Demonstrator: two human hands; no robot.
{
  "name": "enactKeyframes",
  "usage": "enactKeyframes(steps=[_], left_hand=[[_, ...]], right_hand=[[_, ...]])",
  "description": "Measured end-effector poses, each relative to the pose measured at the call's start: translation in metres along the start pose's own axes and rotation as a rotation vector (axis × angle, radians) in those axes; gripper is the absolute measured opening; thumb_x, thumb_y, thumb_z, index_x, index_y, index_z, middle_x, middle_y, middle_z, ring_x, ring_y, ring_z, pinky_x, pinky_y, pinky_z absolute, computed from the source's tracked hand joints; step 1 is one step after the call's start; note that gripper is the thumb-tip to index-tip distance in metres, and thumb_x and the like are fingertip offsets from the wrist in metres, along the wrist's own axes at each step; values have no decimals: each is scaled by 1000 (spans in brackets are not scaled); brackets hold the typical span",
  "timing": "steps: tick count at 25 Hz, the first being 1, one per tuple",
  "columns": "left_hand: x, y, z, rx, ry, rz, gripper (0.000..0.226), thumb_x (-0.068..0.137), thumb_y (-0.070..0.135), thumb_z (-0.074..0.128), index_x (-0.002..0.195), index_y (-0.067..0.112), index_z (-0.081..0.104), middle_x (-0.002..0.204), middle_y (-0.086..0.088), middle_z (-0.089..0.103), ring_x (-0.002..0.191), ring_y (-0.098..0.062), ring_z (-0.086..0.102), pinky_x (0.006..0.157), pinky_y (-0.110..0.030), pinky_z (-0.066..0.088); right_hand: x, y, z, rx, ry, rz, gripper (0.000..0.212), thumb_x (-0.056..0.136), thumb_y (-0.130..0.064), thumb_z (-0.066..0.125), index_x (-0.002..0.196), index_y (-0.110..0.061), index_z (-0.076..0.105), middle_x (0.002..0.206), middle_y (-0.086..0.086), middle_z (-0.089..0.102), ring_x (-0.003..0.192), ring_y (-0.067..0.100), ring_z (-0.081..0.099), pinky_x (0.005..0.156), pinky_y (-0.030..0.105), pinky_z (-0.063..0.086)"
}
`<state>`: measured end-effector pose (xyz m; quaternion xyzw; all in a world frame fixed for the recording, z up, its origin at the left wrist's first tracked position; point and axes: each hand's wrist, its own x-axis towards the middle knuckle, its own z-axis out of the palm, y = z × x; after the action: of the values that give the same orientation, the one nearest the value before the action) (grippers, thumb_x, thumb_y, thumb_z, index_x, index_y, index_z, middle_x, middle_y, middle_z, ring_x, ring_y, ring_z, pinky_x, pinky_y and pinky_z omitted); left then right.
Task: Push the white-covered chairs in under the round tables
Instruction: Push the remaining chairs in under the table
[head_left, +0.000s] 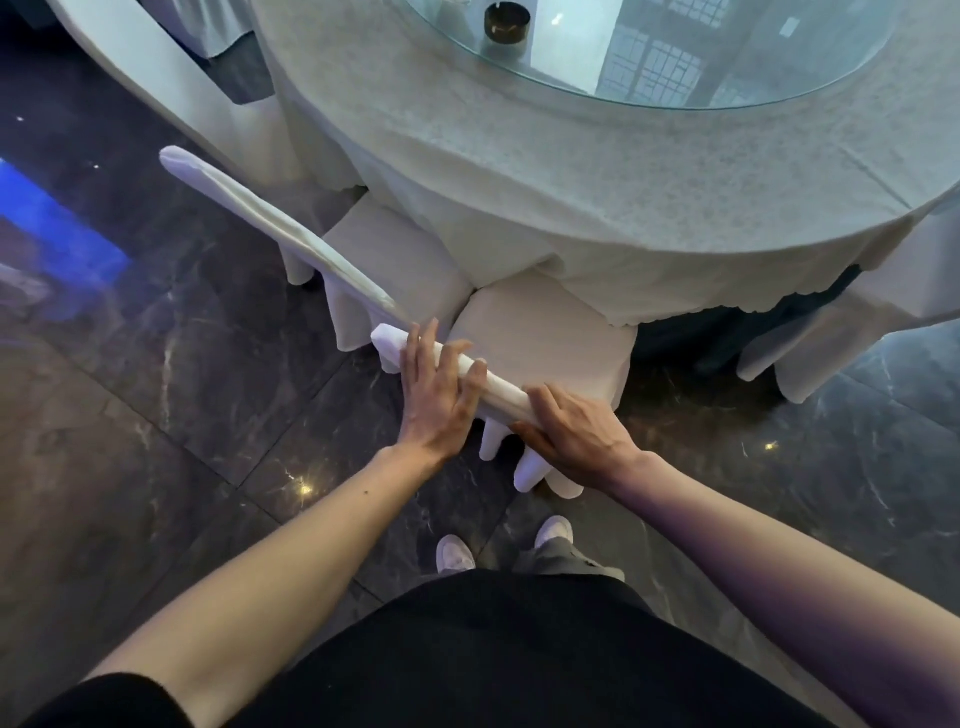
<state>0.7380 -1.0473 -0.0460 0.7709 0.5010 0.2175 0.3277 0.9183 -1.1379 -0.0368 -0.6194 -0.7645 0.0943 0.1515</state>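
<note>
Both my hands rest on the top rail of a white-covered chair (540, 332) at a round table (571, 182) draped in a pale cloth. My left hand (439, 389) lies flat over the rail with fingers spread, not closed around it; my right hand (576, 431) wraps the rail, fingers curled over the top and thumb beneath. The seat's front edge sits just under the hanging tablecloth, most of the seat out in the open. A second covered chair (291, 234) stands just beside it on my left, touching at the seat corner. A glass turntable (675, 62) carries a small dark bowl (507, 22). My white shoes (455, 553) stand on dark marble floor (156, 364).
</note>
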Motion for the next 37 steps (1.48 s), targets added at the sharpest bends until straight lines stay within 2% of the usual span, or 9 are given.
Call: enactKeyframes(steps=[3,6,10,13,17,22,26,32,37], left_hand=[[16,-5,10,38,145,68,49,95,39,24,102,8,60,146,-20,35,144,-32,12,115,-47,13],[27,-13,12,19,188,96,45,95,32,23,91,7,60,145,-20,39,143,-31,16,115,-44,12],[46,-15,10,-8,199,68,40,91,28,26,80,5,57,142,-19,43,141,-33,24,112,-50,18],[58,-16,8,0,193,61,39,90,28,25,78,6,54,141,-18,44,141,-30,23,112,-49,18],[73,-18,6,-5,176,59,41,90,29,23,78,5,54,142,-17,43,142,-28,21,113,-43,15],[84,-22,4,21,187,80,43,90,30,23,78,5,55,141,-17,44,140,-27,25,113,-48,19],[86,-18,5,16,192,55,43,89,30,22,78,5,55,140,-17,45,140,-28,24,112,-50,19],[85,-9,18,-19,238,55,35,87,27,24,72,9,51,136,-17,48,138,-30,26,112,-48,20],[90,-8,18,8,217,67,39,86,29,23,72,7,52,134,-17,50,136,-30,28,111,-44,20]], right_hand=[[10,2,-2,-4,-21,-35,48,96,-53,31,105,-9,48,82,8,58,56,30,55,43,40,46],[16,1,-2,36,-16,-39,38,95,-49,33,104,-13,39,82,11,60,54,33,56,41,42,47],[30,3,-3,29,13,-43,34,95,-45,39,100,-11,41,81,11,63,54,34,58,41,33,39],[40,6,-3,56,-32,-28,29,99,-40,46,103,-12,41,88,12,64,58,31,58,48,33,41],[49,8,-3,66,-8,6,27,98,-38,48,106,-16,36,90,11,65,58,26,58,49,30,44],[57,11,-1,90,-45,8,26,99,-38,47,108,-19,30,101,9,67,66,26,62,54,32,48],[57,12,-2,77,11,-15,27,98,-37,50,105,-17,31,92,12,66,60,27,60,49,30,41],[49,16,-3,70,72,20,31,96,-47,31,102,-16,33,83,9,64,53,26,58,44,34,46],[49,22,-1,38,92,32,31,97,-45,35,103,-15,35,80,7,64,51,27,57,43,31,40]])
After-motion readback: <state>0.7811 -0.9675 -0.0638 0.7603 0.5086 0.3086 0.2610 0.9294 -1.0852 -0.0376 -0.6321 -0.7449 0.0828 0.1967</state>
